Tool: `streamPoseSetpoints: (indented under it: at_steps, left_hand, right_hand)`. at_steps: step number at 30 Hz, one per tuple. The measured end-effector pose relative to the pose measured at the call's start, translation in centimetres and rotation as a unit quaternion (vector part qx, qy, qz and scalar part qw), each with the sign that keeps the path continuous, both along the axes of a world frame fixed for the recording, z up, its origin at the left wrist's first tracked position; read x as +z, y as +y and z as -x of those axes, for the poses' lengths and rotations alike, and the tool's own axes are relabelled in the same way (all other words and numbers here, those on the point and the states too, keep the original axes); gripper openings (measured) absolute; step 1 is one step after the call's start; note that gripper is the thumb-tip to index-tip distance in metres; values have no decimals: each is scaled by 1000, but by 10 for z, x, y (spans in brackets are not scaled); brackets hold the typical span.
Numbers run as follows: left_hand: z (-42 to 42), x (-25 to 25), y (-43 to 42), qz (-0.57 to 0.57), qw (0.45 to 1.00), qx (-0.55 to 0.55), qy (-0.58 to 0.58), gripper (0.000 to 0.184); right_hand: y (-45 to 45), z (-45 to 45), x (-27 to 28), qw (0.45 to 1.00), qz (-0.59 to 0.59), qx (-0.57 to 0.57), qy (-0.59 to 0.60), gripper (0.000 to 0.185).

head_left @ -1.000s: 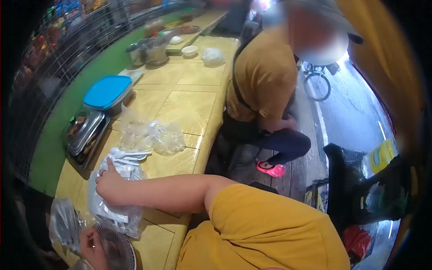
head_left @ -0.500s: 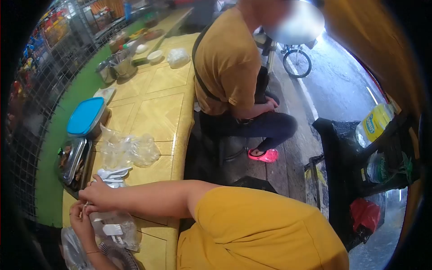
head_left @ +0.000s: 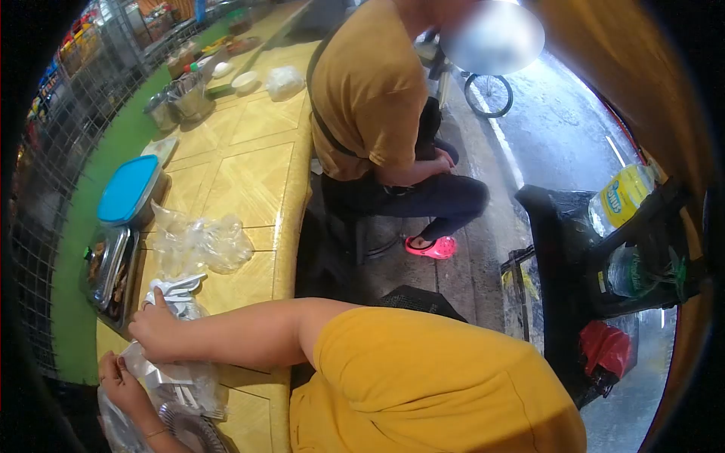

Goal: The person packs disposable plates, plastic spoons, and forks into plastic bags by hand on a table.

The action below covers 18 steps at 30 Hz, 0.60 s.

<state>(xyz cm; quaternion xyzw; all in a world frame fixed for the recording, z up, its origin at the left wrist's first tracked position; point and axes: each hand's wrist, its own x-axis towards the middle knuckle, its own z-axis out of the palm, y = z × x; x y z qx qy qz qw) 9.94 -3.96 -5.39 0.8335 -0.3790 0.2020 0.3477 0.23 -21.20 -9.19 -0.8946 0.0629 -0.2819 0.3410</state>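
Observation:
My left hand [head_left: 124, 385], a thin bracelet on its wrist, pinches one edge of a whitish clear plastic bag [head_left: 138, 361] at the lower left of the table. My right hand [head_left: 156, 332] is closed at the bag's upper edge, its thumb pointing up; the fingertips are hidden. Just beyond it lie white plastic spoons [head_left: 180, 287]. Below my right wrist, more white plastic cutlery [head_left: 183, 394] rests in a clear bag. A ridged clear plastic container [head_left: 192, 426] sits beside my left forearm.
On the yellow-covered table [head_left: 249, 181] are a crumpled clear bag [head_left: 204, 245], a blue-lidded tub [head_left: 128, 189], a clear-lidded food tray [head_left: 109, 275] and a small white bowl [head_left: 245, 81]. A wire mesh [head_left: 75, 128] borders the left. A seated person [head_left: 370, 98] is across the table's right edge.
My hands have moved apart, the right one up and away from the left, with the plastic bag now showing between them. The whole view has shifted slightly.

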Motion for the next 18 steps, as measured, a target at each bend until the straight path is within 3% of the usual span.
streamPoseSetpoints:
  at_steps: [7, 10, 13, 18]
  left_hand:
    - [1, 11, -1, -61, 989, 42, -125, 17]
    - [6, 12, -6, -56, 998, 12, 36, 17]
    - [19, 12, -14, -34, 996, -71, 42, 18]
    - [12, 16, -11, -32, 998, -32, -36, 19]
  right_hand:
    - [4, 7, 13, 998, 18, -9, 52, 27]
    - [6, 10, 12, 1000, 4, -17, -6, 27]
    - [7, 5, 7, 996, -6, -21, -84, 24]
    - [12, -18, -10, 991, -5, -64, -121, 16]
